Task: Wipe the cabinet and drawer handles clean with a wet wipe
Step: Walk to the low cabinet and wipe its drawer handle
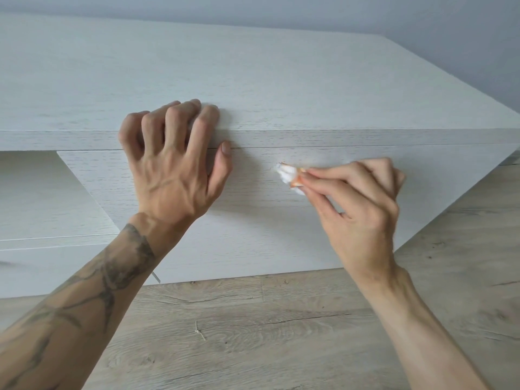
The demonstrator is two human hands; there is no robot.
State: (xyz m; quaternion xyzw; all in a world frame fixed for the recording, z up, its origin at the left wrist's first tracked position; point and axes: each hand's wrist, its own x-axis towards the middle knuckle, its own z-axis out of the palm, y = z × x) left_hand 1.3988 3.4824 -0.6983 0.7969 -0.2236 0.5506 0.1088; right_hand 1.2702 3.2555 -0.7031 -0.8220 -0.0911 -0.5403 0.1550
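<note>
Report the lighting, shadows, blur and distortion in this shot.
Head view: soft, even light, no glare; the left hand gripping the cabinet top casts a faint shadow on the drawer front; the wet wipe pinched by the right hand is nearly blown out white; the wide lens stretches the forearms toward the corners.

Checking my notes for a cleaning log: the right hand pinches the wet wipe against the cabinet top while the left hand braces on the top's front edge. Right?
Not quite. The head view shows the right hand pinching the wet wipe against the drawer front, below the cabinet top, not on it. The left hand does brace on the top's front edge.
</note>
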